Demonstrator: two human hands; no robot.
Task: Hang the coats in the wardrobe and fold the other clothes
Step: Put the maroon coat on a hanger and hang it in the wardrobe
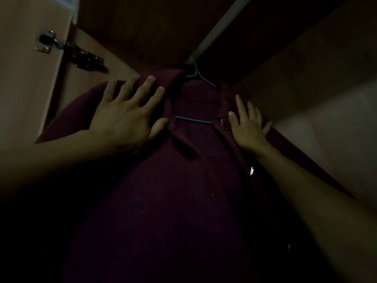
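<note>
A dark maroon coat (183,190) hangs on a teal hanger (195,119) whose hook sits over the wardrobe rail (220,23). My left hand (126,113) lies flat on the coat's left shoulder, fingers spread, thumb by the collar. My right hand (246,127) rests flat on the right shoulder beside a shiny button (223,123). Neither hand closes around the cloth. Two more buttons glint lower down the coat's right front edge.
I am looking up into a dim wooden wardrobe. The open door (30,78) with a metal hinge (67,50) is at the left. A side panel and a pale wall (326,129) close in on the right.
</note>
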